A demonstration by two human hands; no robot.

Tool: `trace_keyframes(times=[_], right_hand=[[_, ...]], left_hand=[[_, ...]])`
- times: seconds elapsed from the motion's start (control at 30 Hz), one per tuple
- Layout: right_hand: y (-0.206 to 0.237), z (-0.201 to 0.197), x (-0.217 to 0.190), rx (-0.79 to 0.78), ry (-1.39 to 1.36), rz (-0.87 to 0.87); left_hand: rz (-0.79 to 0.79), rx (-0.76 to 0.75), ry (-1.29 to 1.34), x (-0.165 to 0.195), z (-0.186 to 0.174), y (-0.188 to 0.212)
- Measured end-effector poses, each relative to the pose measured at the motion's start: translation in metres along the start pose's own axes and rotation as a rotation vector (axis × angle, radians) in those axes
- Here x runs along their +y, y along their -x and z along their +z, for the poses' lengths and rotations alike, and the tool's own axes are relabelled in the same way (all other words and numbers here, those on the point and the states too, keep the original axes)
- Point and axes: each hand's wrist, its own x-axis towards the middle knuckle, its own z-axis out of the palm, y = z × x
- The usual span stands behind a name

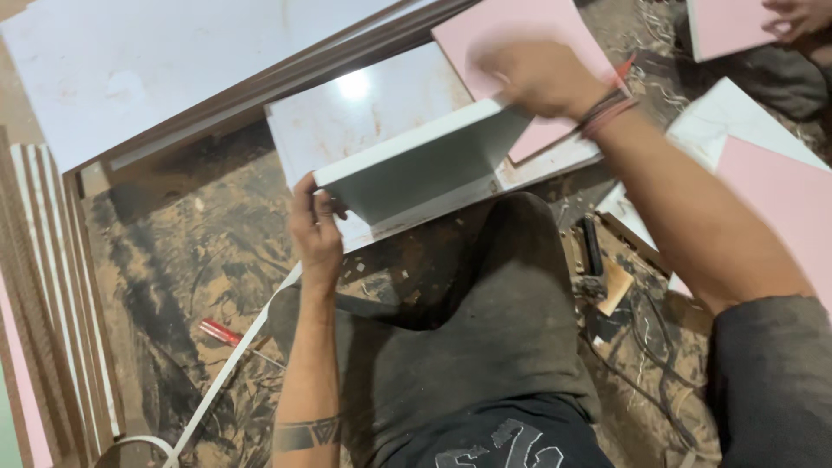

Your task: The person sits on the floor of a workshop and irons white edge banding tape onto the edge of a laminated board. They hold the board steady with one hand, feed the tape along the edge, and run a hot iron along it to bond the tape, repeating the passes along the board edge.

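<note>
The left hand [316, 234] grips the near left corner of a white board [425, 160]; its fingers [322, 206] curl tight over the board's lower edge, the thumb on the outer side. The board stands on edge, tilted, on a flat white panel [364, 113] that lies just beyond the fingers. The board's top edge runs up and right from those fingers to the right hand [542, 78].

The right hand is blurred. It rests at the board's far end, against a pink sheet [520, 26], and I cannot tell how far its fingers are open or whether they clasp anything. A red pencil [622, 69] pokes out just past its wrist, beside dark wrist bands [607, 111].

Left of the left fingers there is bare, dusty floor [173, 260], strewn with shavings. Farther left, stacked boards [52, 303] show striped edges. Below that hand a thin white strip [234, 360] slants across the floor, with a red-handled tool [221, 332] touching or just beside it.

Right of the right arm the room is tight: a pink panel [780, 199] and a white one [737, 113] lie close, with a dark tool [591, 256] and cables [641, 347] on the floor under the forearm. At the top right, another person's hand [797, 17] holds a second pink sheet [724, 26].
</note>
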Motion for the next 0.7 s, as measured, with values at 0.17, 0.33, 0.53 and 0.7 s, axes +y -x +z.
trace_keyframes(times=[0.17, 0.33, 0.53, 0.7], right_hand=[[-0.033, 0.013, -0.038, -0.375, 0.171, 0.302], [-0.093, 0.078, -0.136, -0.449, 0.013, 0.216], [-0.150, 0.143, -0.226, -0.706, -0.029, 0.275], [-0.131, 0.121, -0.165, -0.373, 0.024, 0.092]], left_hand=[[-0.063, -0.019, -0.081, 0.011, -0.006, -0.004], [-0.042, -0.017, -0.094, 0.000, -0.007, -0.007], [-0.046, -0.006, -0.148, -0.019, -0.011, -0.004], [0.038, 0.049, -0.242, -0.015, 0.001, -0.013]])
